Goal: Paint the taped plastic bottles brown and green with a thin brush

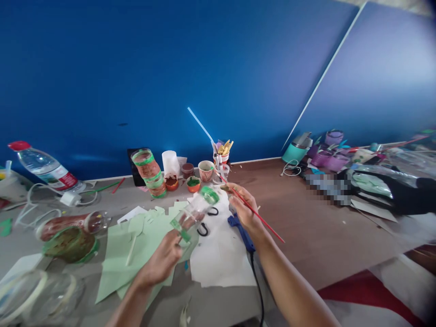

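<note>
Clear plastic cylinder (195, 213), banded green at both ends, held just below frame centre over white paper (221, 268) and green sheets (116, 265); its lower end is grasped by the left hand (165, 258). A thin red stick (264, 222) (a brush, presumably; tip unclear) is pinched in the right hand (244, 211). Painting is judged to be in hand; steady support and a guided tip would be called for next. Near centre, green paint (194, 181) is contained in one orange cup (193, 188), brown in another (172, 186); pale utensils (225, 147) are stood in a striped cup (225, 158).

Craft workshop: paint pots (194, 187), paper (114, 261).
</note>
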`<state>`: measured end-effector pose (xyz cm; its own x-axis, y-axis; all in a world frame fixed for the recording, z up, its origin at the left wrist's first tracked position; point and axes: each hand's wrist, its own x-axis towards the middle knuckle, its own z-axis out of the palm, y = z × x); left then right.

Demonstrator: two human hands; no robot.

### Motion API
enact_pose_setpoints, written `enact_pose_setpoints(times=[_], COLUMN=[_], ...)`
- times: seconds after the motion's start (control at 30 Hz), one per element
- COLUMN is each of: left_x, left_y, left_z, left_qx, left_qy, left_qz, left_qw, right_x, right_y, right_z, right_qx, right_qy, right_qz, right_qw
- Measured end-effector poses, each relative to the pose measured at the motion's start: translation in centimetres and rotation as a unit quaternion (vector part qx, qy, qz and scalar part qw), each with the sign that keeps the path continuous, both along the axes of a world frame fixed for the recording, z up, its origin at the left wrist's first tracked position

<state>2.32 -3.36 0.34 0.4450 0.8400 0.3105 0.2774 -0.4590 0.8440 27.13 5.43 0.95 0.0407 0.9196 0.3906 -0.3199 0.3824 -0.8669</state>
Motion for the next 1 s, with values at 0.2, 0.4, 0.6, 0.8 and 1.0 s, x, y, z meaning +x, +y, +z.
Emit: enact_pose_setpoints(times=[0.2,0.4,0.6,0.8,1.0], left_x=[1.3,1.2,1.1,1.2,1.2], left_y=[0.4,0.5,0.6,0.7,0.9], left_z=[0.5,0.3,0.2,-0.2,-0.7], left_qx=[0.203,0.229,0.245,0.253,0.274], left_qy=[0.229,0.278,0.294,0.318,0.340], left_qz=[0.046,0.063,0.073,0.083,0.098], left_qw=[0.951,0.931,0.921,0.910,0.894], right_x=[0.3,0.3,0.5,0.2,0.0], right_y=[-0.2,-0.3,-0.3,-0.5,-0.7], right_z=[0.3,0.4,0.6,0.5,0.4], right_qx=[0.017,0.034,0.042,0.024,0.022], right_qy=[0.041,0.054,0.054,0.014,-0.042], right_qz=[-0.019,-0.004,0.015,0.031,0.016], right_qw=[0.999,0.998,0.998,0.999,0.999])
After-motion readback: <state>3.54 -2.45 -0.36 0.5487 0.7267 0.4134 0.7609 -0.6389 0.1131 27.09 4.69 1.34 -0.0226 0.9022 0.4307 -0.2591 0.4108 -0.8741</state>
